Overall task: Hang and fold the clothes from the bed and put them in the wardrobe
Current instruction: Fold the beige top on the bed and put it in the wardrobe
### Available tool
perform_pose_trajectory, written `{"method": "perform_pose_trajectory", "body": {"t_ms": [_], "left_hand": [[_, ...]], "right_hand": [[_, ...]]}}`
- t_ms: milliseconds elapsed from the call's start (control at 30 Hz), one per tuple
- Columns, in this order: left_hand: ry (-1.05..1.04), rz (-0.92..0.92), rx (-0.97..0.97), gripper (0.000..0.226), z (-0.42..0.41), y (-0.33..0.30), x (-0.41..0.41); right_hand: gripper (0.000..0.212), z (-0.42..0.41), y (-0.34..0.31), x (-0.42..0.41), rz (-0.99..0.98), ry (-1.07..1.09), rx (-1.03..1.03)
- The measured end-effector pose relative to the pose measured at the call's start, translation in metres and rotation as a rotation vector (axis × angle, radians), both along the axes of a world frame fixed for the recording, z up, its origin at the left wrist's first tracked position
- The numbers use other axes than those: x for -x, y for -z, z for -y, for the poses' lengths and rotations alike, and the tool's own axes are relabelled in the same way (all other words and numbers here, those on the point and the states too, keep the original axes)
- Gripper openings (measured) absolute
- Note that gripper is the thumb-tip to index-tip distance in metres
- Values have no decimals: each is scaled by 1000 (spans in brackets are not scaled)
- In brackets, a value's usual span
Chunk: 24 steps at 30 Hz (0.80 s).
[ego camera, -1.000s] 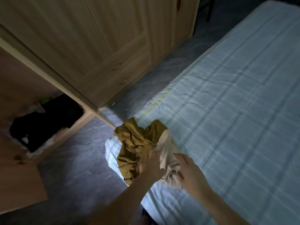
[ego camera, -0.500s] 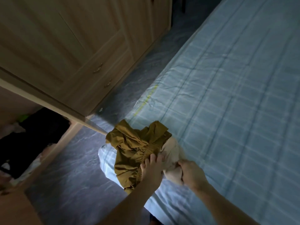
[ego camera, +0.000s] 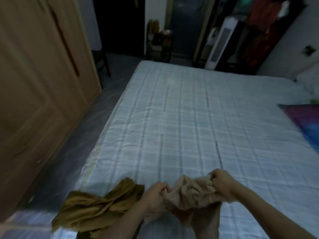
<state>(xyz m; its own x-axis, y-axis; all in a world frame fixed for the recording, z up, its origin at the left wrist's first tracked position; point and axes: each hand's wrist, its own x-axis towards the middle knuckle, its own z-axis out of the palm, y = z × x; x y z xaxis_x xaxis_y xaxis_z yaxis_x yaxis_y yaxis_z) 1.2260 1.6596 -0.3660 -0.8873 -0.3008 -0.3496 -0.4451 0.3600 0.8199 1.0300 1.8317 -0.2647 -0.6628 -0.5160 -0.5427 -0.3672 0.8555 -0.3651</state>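
Head view, looking forward and down across the bed (ego camera: 189, 118), which serves as landmark. Its cover is pale blue with a white check pattern.

At the near edge of the bed, both hands hold a crumpled beige garment (ego camera: 191, 194) stretched between them. The left hand (ego camera: 155, 194) has its fingers curled and pinches the garment's left edge; the right hand (ego camera: 222, 183) has its fingers curled and grips the garment's right edge. The lower part of the garment hangs down between the two forearms, above the bed cover.

On the near left corner of the bed, just beside the left hand, lies a mustard-yellow garment (ego camera: 93, 209), crumpled, partly overhanging the bed's left side. Whether it touches the beige garment cannot be told, as the left forearm covers that spot.

Left of the bed, across a strip of grey floor (ego camera: 77, 156), stands the wooden wardrobe (ego camera: 34, 83), its doors closed in the visible part.

At the right edge of the bed lies a purple-and-blue cloth (ego camera: 307, 121), well apart from the hands.

Beyond the far end of the bed stand a white tower fan (ego camera: 219, 44) and, to its right, dark hanging clothes (ego camera: 262, 31); detail there is blurred.
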Motion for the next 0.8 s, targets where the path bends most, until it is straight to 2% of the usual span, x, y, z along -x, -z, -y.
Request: {"method": "perform_pose_trajectory", "body": {"t_ms": [100, 167, 233, 333, 367, 433, 500, 533, 600, 667, 733, 800], "left_hand": [[10, -163, 33, 30, -3, -37, 49], [-119, -265, 49, 34, -1, -61, 80], [-309, -364, 53, 35, -1, -85, 107], [-468, -437, 258, 33, -12, -131, 137], [-455, -495, 248, 28, -21, -147, 146], [-333, -625, 74, 14, -47, -184, 157], [-176, -671, -18, 22, -75, -215, 163], [-145, -689, -24, 25, -88, -226, 165], [-209, -768, -13, 33, -107, -239, 171], [-389, -871, 43, 38, -118, -244, 178], [-556, -960, 98, 40, -129, -249, 182], [-457, -971, 54, 37, -143, -255, 185]], "right_hand": [[30, -16, -59, 20, 16, 47, 86], [43, -30, -91, 26, 90, 108, 158], [45, -43, -121, 33, 144, 164, 247], [41, -57, -149, 48, 161, 257, 440], [39, -62, -157, 54, 182, 286, 508], [32, -67, -170, 64, 286, 344, 643], [23, -68, -179, 70, 416, 403, 769], [27, -66, -184, 72, 479, 452, 838], [42, -64, -193, 79, 507, 533, 931], [57, -64, -202, 88, 418, 598, 954], [58, -68, -211, 101, 395, 664, 1027], [54, -73, -217, 114, 428, 703, 1110]]}}
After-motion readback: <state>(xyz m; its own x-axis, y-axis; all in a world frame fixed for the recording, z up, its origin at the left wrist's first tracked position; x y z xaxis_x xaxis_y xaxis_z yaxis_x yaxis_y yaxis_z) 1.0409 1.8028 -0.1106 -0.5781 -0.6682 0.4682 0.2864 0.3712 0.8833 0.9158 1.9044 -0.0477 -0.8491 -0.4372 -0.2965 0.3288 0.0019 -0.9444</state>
